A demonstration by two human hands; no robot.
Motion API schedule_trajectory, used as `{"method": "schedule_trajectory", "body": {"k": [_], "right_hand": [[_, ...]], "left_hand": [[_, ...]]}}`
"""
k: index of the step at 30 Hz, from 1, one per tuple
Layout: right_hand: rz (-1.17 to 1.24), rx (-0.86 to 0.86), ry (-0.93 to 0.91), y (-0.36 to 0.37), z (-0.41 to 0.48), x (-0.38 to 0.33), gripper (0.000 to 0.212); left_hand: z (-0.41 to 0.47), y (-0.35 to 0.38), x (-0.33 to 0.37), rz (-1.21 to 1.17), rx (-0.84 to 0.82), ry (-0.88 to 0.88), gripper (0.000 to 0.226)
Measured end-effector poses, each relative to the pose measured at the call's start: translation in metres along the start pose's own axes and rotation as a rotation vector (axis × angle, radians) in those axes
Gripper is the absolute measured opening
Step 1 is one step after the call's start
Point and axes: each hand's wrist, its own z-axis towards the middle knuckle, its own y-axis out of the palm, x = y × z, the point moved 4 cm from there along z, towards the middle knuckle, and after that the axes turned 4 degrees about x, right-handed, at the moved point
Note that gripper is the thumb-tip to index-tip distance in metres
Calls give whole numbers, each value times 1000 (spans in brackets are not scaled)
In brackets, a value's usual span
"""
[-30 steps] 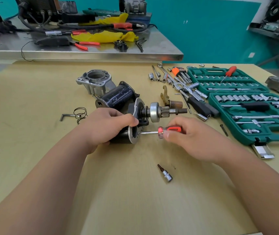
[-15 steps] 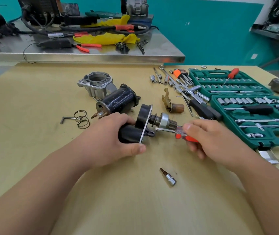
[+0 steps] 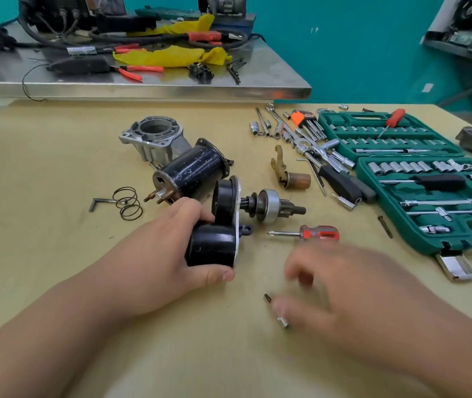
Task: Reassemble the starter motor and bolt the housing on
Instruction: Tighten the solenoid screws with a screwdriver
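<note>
My left hand (image 3: 154,259) grips the black starter motor body (image 3: 210,245) on the tan table; its shaft with the silver pinion drive (image 3: 269,206) points right. A red-handled screwdriver (image 3: 315,233) lies free on the table just right of the motor. My right hand (image 3: 338,291), blurred, hovers low in front of it, fingers spread and thumb over a small bit socket (image 3: 283,321) that lies on the table. The aluminium housing (image 3: 154,136) stands behind, beside a black cylinder (image 3: 191,170).
A coil spring (image 3: 127,203) and hex key (image 3: 97,201) lie to the left. A brass fork lever with plunger (image 3: 289,175), loose wrenches (image 3: 309,145) and an open green socket case (image 3: 429,196) fill the right. A steel bench (image 3: 143,89) borders the back.
My right hand has let go of the screwdriver, which now lies on the table, and has dropped toward the bit socket. My left hand has turned the motor body slightly.
</note>
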Motion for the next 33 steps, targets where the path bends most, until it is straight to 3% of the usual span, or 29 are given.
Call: {"method": "schedule_trajectory", "body": {"k": [2, 4, 7, 11, 14, 16, 19, 26, 30, 33], "right_hand": [[-24, -147, -112, 14, -6, -20, 50], [-50, -132, -172, 20, -5, -29, 31], [-5, -88, -145, 14, 3, -23, 21], [583, -63, 46, 6, 27, -3, 11], [763, 65, 94, 4, 47, 6, 13], [701, 144, 102, 9, 54, 7, 15], [404, 209, 95, 22, 52, 9, 11], [-32, 264, -119, 27, 57, -6, 21], [-2, 236, -138, 27, 55, -6, 17], [370, 257, -45, 15, 47, 1, 10]], "left_hand": [[-4, 3, -3, -10, 18, -1, 63], [-7, 5, -5, -35, 38, -7, 59], [-8, 4, -8, -57, 54, -3, 61], [-7, -1, -15, -88, 66, -23, 61], [-8, 0, -19, -110, 46, -55, 63], [-8, 1, -19, -114, 26, -53, 63], [-9, 2, -18, -116, 30, -49, 64], [-9, 1, -17, -151, 68, -29, 62], [-9, 1, -16, -116, 71, -3, 59], [-11, -7, -6, 33, 205, 112, 74]]}}
